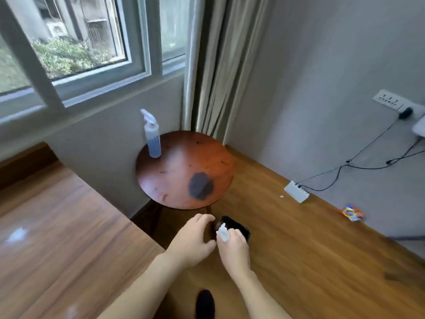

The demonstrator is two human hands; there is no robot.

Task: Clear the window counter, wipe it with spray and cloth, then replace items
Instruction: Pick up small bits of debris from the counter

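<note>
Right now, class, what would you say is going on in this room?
A person reaches down toward the floor by a round table. The right hand grips a small white object, too blurred to identify, above a black item on the floor. The left hand hovers beside it, fingers loosely curled, holding nothing. A spray bottle stands upright on the table, with a dark cloth lying nearer the front edge.

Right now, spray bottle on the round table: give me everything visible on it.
The spray bottle stands upright near the back left edge of the round wooden table, close to the wall under the window. It looks like translucent plastic, with a white trigger head whose nozzle points up and left. Neither hand touches it. The dark cloth lies apart, toward the table's front.
</note>
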